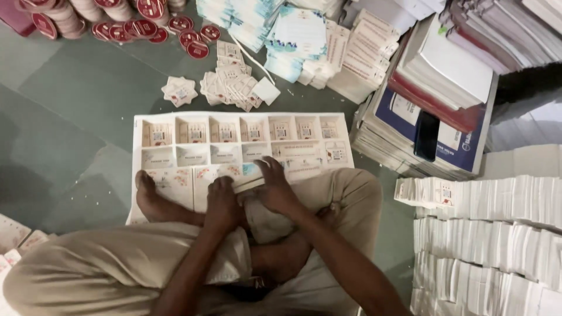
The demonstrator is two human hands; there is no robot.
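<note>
I sit cross-legged on the floor with a large printed sheet (234,146) of many small card panels spread in front of me. My left hand (222,202) rests fist-like on the sheet's near edge, fingers curled over a small card piece. My right hand (275,184) lies flat beside it, fingers pressing down on the sheet's lower middle. My bare foot (149,196) rests on the sheet's left part. Whether either hand actually grips a loose card cannot be made out.
Loose punched cards (231,85) lie in piles beyond the sheet. Round red discs (146,20) sit far left. Stacks of printed paper and books (433,99) with a dark phone (426,136) stand right. White card stacks (492,234) fill the near right.
</note>
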